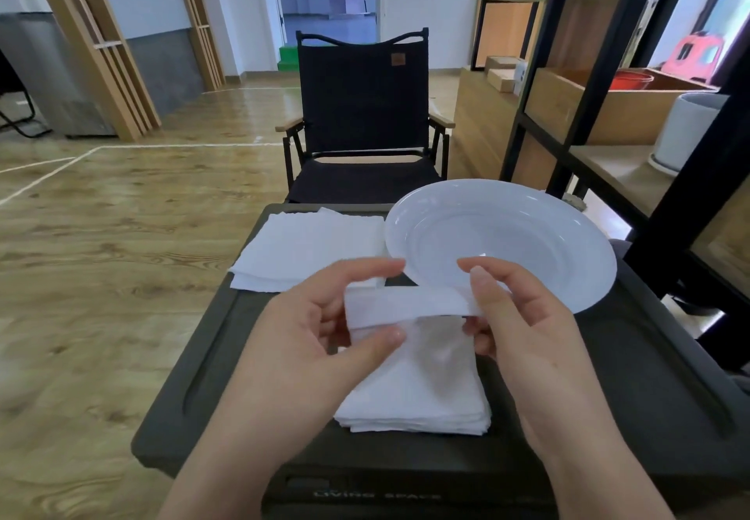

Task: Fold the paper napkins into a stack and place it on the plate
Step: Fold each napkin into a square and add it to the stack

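**Holding a half-folded napkin over the stack**

Pinching one napkin [406, 304] between both hands, you held it at the centre of the frame, its top edge turned over into a narrow band. Your left hand [324, 316] gripped the left end, thumb pressed on the front near the fold and fingers curled behind it. Your right hand [523, 316] gripped the right end, thumb laid across the top of the band and fingers curled underneath. Neither hand was spread; both were closed on the paper.

Directly below the held napkin, in the lower centre, lay a stack of folded napkins [414, 406] on the dark table [243, 357]. A second pile of unfolded napkins [308, 247] lay flat toward the far left of the table. The white plate [568, 243] sat at the far right of the table, just beside that pile, with nothing on it.

Beyond the table, in the upper centre, stood a black folding chair [361, 113] on a wood-grain floor [101, 235]. A black-framed shelf unit [608, 113] filled the upper right, holding a red bowl [631, 79] and a white pot [686, 130].

Both your forearms came up from the bottom edge, angled inward, with the palms turned toward each other and the hands level just in front of the plate's near rim.
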Tool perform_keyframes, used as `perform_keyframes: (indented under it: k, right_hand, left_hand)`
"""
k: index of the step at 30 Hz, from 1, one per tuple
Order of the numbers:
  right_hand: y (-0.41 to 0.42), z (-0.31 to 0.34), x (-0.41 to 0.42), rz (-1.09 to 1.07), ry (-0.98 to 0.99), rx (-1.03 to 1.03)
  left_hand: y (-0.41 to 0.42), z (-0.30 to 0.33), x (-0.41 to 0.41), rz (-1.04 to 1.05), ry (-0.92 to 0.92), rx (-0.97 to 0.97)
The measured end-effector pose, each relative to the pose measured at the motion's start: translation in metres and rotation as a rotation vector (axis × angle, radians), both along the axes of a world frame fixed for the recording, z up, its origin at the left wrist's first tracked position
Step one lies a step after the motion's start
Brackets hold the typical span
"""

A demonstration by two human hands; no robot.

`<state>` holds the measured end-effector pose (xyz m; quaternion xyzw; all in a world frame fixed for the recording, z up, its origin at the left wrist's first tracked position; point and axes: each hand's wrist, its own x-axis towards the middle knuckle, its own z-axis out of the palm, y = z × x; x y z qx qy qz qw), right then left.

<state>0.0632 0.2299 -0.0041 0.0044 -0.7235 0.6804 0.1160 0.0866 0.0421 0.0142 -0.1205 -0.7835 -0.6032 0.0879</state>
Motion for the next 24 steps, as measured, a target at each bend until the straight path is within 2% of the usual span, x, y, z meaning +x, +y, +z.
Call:
perform_keyframes:
  k: [4,7,14,18,20,22,24]
  right_hand:
    - [0.0,0.006,0.005,0.083,0.092,0.342]
    - [0.001,0.006,0.008,0.129,0.149,0.463]
    - [0.001,0.001,0.004,0.087,0.196,0.302]
    - [0.004,0.007,0.008,0.18,0.153,0.0]
    - [0.005,0.008,0.009,0.193,0.13,-0.077]
    - [0.006,0.009,0.009,0.184,0.099,-0.109]
    - [0.004,0.008,0.009,0.185,0.059,-0.115]
  left_hand:
    - [0.002,0.001,0.002,0.16,0.1,-0.085]
    - [0.0,0.004,0.004,0.174,0.117,-0.049]
    - [-0.005,0.008,0.006,0.081,0.088,0.05]
    - [-0.009,0.003,0.001,0.215,0.146,-0.03]
    - [-0.008,0.002,-0.001,0.264,0.184,-0.025]
    - [-0.006,0.002,-0.001,0.262,0.171,0.046]
    - [-0.004,0.001,-0.002,0.2,0.08,0.171]
